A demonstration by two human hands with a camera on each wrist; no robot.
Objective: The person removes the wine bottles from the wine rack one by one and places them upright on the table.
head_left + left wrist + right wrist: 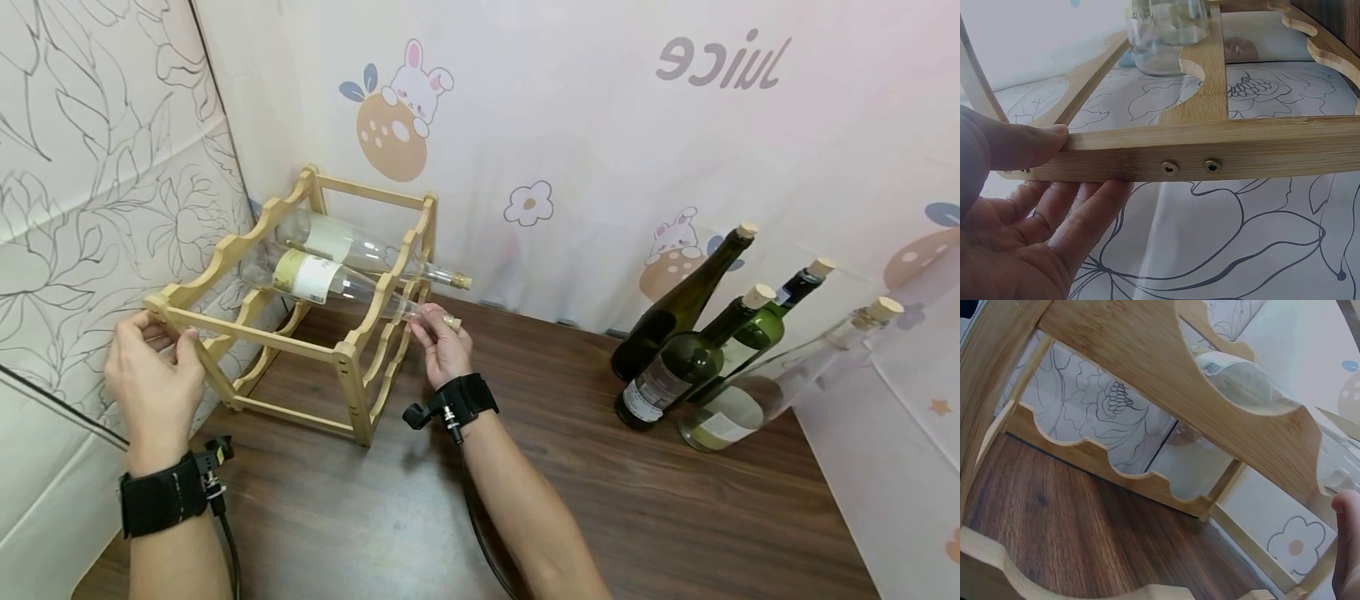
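A pale wooden wine rack (255, 334) with scalloped rails stands at the left. Two clear corked bottles lie across its top tier, necks pointing right. My right hand (445, 346) pinches the neck of the nearer clear bottle (303, 275), which has a yellow and white label, just below its cork. The farther clear bottle (333, 237) rests beside it. At the rack's near left corner, my left hand (156, 375) grips the frame. In the left wrist view, the thumb (1019, 145) lies over the wooden bar (1260, 147) and the fingers are beneath. Only a fingertip (1347, 503) and nearby skin show in the right wrist view.
On the right of the brown wooden table (540, 500) stand several corked bottles: a dark one (678, 296), a dark green labelled one (682, 367), a green one (761, 329) and a clear one (742, 412). Printed curtains (562, 108) hang behind; a flowered sheet (90, 192) borders the left.
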